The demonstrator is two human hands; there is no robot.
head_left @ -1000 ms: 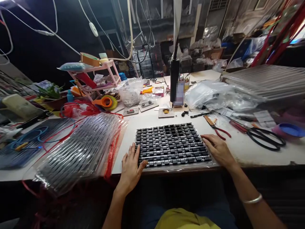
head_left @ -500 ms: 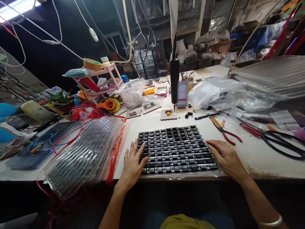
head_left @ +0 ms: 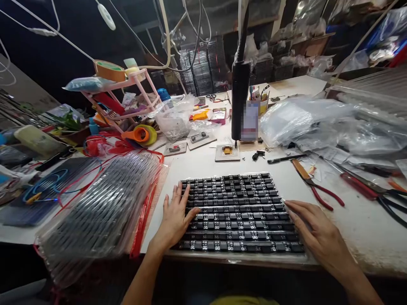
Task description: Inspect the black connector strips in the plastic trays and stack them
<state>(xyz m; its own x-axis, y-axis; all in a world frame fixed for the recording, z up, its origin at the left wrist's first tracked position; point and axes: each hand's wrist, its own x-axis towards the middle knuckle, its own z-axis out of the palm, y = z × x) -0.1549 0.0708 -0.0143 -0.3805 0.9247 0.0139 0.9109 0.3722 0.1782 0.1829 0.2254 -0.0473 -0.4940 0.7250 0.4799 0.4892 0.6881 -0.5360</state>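
Note:
A clear plastic tray (head_left: 235, 257) at the front edge of the white table holds rows of small black electronic parts (head_left: 237, 224). My left hand (head_left: 173, 216) lies along its left side, fingers spread, with the thumb and fingertips over the ends of the rows. At the right side rests my right hand (head_left: 318, 231), its fingers stretched out along the tray's edge. Neither hand is closed around anything. Behind the tray, a black electric screwdriver (head_left: 241, 101) hangs with its tip just above a small fixture block (head_left: 227, 153) that carries an orange-yellow piece.
A stack of clear trays (head_left: 104, 207) with red ribbon lies on the left. Red-handled pliers (head_left: 318, 190), large scissors (head_left: 384, 195) and plastic bags (head_left: 305, 120) are on the right. A pink rack (head_left: 127, 89) stands at the back left, near two more fixture blocks (head_left: 199, 139).
The view has tilted and come closer, so the tray looks larger and lower. My hands stay at its two sides, with little change in their pose.

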